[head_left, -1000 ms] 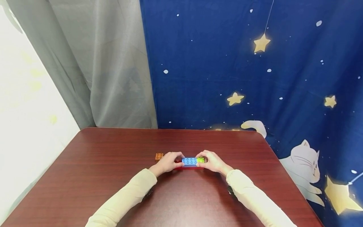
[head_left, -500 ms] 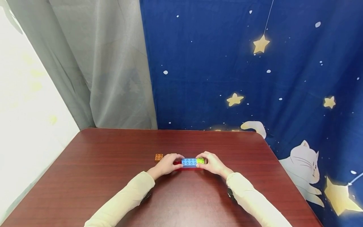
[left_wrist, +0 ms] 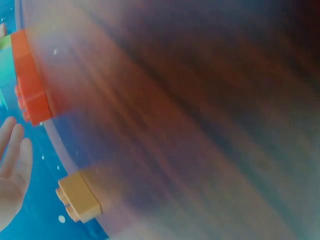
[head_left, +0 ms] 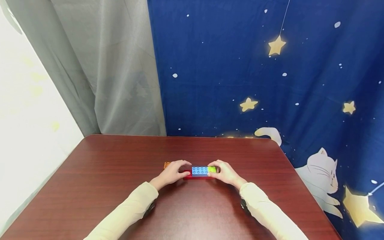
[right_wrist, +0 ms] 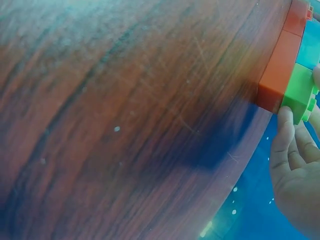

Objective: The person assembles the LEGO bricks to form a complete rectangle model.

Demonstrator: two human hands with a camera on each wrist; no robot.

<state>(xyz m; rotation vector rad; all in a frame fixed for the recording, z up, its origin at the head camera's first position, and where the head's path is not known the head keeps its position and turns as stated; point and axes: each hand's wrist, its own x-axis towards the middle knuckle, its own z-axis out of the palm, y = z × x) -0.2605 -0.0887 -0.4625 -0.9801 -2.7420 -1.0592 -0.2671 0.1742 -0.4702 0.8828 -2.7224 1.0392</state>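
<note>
We've got the blue brick [head_left: 199, 170] and green brick [head_left: 212, 169] side by side atop red bricks [right_wrist: 277, 70], toward the table [head_left: 195, 206]'s far edge, roughly midway between its far corners. Wrist views show us the seam, two reds end to end; head view doesn't. Right hand [head_left: 227, 172] points inward, pinching green. Left hand [head_left: 172, 172] parted, holding nothing; can't tell if its thumb touches red. Orange brick [left_wrist: 82, 197]: partly hidden from head, clearer in left wrist.

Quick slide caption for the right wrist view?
Right hand grips the green brick beside the blue brick, both atop red bricks.
</note>
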